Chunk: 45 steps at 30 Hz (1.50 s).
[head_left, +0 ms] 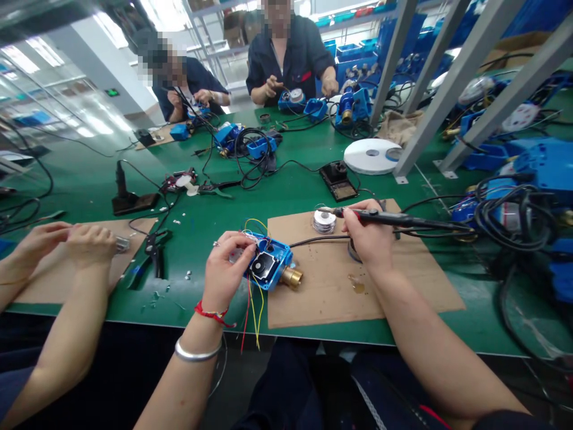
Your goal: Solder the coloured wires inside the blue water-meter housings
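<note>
My left hand [227, 263], with a red cord and a silver bangle at the wrist, pinches at the thin wires on the left side of a blue meter housing [280, 254]. A brass fitting [292, 277] sticks out of the housing to the right, and red and yellow wires [253, 304] hang over the table's front edge. My right hand [367, 239] is closed around a black soldering iron [371, 216]. The iron's tip points left, over a solder spool [324, 221]. Both the spool and part of the housing rest on a cardboard sheet [313, 298].
A co-worker's hands [92, 243] work at the left over another cardboard. Two people sit across the green table [206, 218]. Pliers [154, 254], an iron stand [342, 186], a white reel [364, 156], grey metal posts [452, 89] and cabled blue meters [505, 203] stand around.
</note>
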Motion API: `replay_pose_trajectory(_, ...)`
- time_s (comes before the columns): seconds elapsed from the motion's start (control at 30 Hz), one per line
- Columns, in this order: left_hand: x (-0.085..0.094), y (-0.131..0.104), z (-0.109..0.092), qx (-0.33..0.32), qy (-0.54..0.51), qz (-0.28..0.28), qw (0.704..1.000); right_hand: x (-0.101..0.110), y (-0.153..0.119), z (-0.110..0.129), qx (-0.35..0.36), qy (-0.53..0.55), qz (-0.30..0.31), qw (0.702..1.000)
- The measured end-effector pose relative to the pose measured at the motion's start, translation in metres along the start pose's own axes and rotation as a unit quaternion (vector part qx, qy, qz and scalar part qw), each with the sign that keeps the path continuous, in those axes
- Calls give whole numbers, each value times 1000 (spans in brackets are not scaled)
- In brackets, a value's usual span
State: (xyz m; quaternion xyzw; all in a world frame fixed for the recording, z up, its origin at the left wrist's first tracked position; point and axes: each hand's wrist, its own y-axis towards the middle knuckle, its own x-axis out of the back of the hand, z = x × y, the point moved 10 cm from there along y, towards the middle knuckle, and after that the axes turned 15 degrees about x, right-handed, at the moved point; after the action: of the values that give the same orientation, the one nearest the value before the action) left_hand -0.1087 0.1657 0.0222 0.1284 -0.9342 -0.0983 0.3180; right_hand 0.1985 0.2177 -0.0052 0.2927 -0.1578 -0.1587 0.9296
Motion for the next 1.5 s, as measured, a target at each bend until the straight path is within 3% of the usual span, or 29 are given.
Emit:
replay_pose_trajectory(0.2,-2,1,-2,-3,12,2,1000,-25,-7,-5,19,-7,72,997)
replay_pose_trajectory(0.83,0,1,0,4,-3,4,1000,-22,-9,-2,11,-12,58,998)
replay_pose_trajectory(1.0,2,5,1,12,1,12,1000,-13,-9,10,16,83,12,996)
replay_pose_trajectory(1.17,-2,13,6,58,-21,56,997,-9,-11,23,28,218,-16,975)
replay_pose_trajectory(1.3,-6,18,11,93,-12,107,990,-20,-17,34,31,306,27,951)
replay_pose_trajectory(1.5,-10,25,13,117,-40,182,975,-46,-32,50,11,351,149,924)
